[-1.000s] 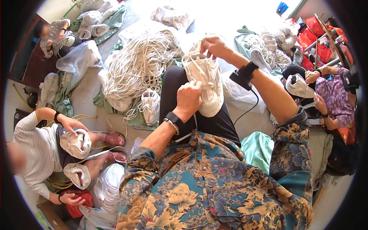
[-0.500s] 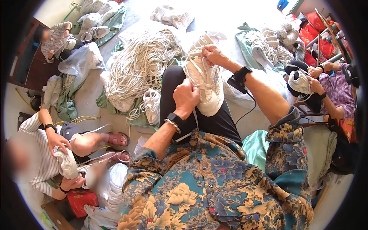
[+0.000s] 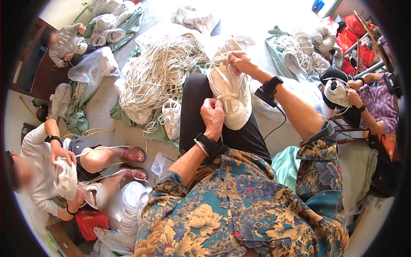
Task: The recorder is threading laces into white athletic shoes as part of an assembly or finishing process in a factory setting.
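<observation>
A white sneaker (image 3: pixel 236 112) rests across my thighs with its toe toward me, a flat white shoelace (image 3: pixel 228 97) crossing its lower front. Closed beside the shoe's left edge, my left hand (image 3: pixel 212 115) pinches that lace at its left end. My right hand (image 3: pixel 241 63) has its fingers closed at the top of the sneaker by the ankle opening; the fingertips partly hide what they grip there. Both wrists wear dark bands.
A large heap of white laces (image 3: pixel 160 73) lies ahead, with another laced sneaker (image 3: pixel 171 118) beside it. Co-workers handle white shoes (image 3: pixel 66 179) at left, far left and right. Bagged shoes (image 3: pixel 295 60) lie at the back right. A cable (image 3: pixel 280 126) hangs from my right wrist.
My left hand has shifted down and slightly right, turning at the wrist, and the lace across the sneaker lies flatter. My right hand stays at the shoe's top.
</observation>
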Demonstrator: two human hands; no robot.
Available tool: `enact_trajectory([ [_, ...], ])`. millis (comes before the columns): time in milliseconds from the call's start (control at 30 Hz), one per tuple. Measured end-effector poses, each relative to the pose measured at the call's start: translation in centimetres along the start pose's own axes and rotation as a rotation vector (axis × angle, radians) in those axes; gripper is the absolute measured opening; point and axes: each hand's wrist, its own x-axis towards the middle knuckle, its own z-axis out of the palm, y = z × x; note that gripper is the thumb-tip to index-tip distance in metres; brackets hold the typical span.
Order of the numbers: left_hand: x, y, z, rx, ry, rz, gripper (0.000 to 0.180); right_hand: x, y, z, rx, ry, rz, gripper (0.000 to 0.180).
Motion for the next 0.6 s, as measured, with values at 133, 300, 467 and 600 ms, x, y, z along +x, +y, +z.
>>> enact_trajectory([
  [133,-1.6,1.9,-1.0,-0.074,-0.073,-0.015,0.011,-0.1,-2.0,-1.1,0.080,-0.015,0.090,0.030],
  [300,-4.0,5.6,-2.1,0.366,-0.347,0.768,0.012,0.2,-8.4,-2.0,0.270,-0.064,-0.044,0.023],
  [467,-4.1,4.9,-1.5,0.563,-0.692,0.886,0.031,-0.2,-14.3,-2.1,0.370,-0.031,-0.256,0.020],
  [600,-3.8,4.7,-1.5,0.608,-0.811,0.865,0.033,-1.2,-21.5,-2.0,0.594,0.001,-0.412,0.016],
])
